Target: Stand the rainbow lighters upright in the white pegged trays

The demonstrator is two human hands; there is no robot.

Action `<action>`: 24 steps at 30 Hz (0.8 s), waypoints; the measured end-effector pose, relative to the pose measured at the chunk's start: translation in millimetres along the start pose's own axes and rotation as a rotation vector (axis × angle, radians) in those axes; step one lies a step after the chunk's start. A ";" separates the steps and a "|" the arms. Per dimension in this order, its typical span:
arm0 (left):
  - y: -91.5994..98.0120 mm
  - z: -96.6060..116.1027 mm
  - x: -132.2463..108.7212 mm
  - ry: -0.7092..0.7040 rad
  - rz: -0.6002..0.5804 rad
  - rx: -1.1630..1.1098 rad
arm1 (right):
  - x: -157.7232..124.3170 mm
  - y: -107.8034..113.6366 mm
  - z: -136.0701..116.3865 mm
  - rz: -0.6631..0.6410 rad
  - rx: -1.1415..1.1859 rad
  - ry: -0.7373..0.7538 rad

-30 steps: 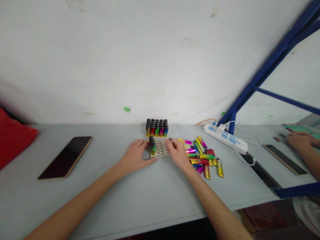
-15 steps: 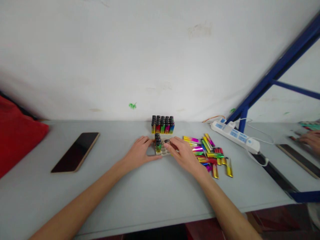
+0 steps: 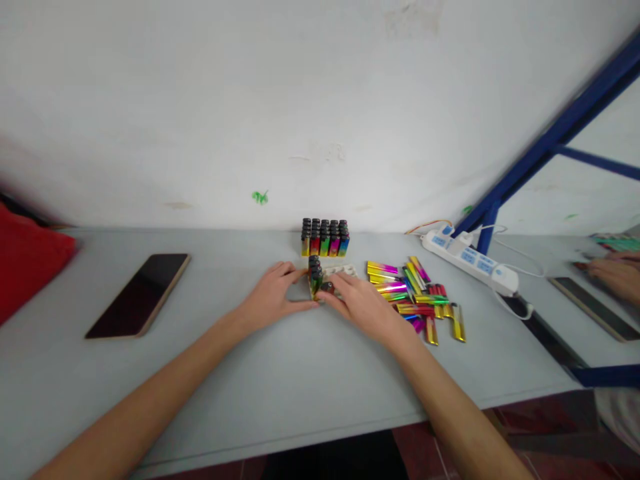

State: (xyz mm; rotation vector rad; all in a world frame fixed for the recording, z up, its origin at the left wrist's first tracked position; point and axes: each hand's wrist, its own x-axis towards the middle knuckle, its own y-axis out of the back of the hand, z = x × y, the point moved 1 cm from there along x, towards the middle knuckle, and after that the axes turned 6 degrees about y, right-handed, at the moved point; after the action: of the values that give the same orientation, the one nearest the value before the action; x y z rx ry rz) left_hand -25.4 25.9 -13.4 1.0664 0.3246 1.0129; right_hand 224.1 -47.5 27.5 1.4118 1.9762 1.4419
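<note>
Head view, the only one. White pitted tray [image 3: 345,270] sits on the grey desk [image 3: 240,393] between the two hands, short row of lighters [image 3: 315,275] upright along its left end. Left hand [image 3: 270,300]: thumb and fingers parted in a wide C around that end, thumb at the near corner, fingers at the far side; looks like a light hold, likely to steady the tray while the right works. Right hand [image 3: 363,303]: nearly closed, a single lighter [image 3: 327,287] pinched between thumb and fingers, dark top up, at the near end of the row. Gripped by the upper part, presumably so the base stays free; whether it sits in a pit, can't tell (fingers in the way).

Block of lighters [image 3: 325,241] stands behind the tray, tops up, packed tight, so they probably prop each other; far enough back to leave the hands room. Loose pile of lighters [image 3: 417,303] lies flat, every which way, right of the tray, handy for the right hand.

Power strip [image 3: 470,261] near the blue frame [image 3: 490,223], out of the hands' way. Dark flat slab [image 3: 137,297], phone-like, well apart on the left; red cloth [image 3: 30,260] past it. Another person's hand [image 3: 615,275] at far right, too blurry to read.
</note>
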 end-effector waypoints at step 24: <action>-10.3 3.9 9.2 0.044 0.077 0.059 | -77.5 74.7 96.0 -0.010 -0.167 -0.122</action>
State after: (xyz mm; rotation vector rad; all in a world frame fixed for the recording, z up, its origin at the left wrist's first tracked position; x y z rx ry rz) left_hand -12.5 30.1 -18.1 1.1180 0.3527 1.1026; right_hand 367.7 -60.5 27.1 1.3805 1.7432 1.4438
